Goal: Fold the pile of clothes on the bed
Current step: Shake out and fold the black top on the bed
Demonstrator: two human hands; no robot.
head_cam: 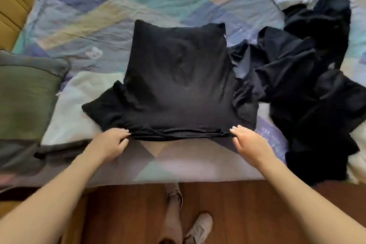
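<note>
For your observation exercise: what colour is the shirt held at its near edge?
Black. The shirt shows best in the head view.

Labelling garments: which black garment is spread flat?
The black shirt mid-bed, its near edge pinched by both hands; the black pile on its right lies crumpled.

A shirt [178, 77] is lying spread on the bed [111, 6], in the middle, with its near hem toward the bed's front edge. The left hand [111, 142] and the right hand [247, 140] are lying at the two corners of that hem, each touching it. A pile of clothes [309, 85] is sitting to the right of the shirt, touching its right side, while a pillow [25, 93] is lying well apart to the left, and the floor [237, 214] is lying before the bed.
</note>
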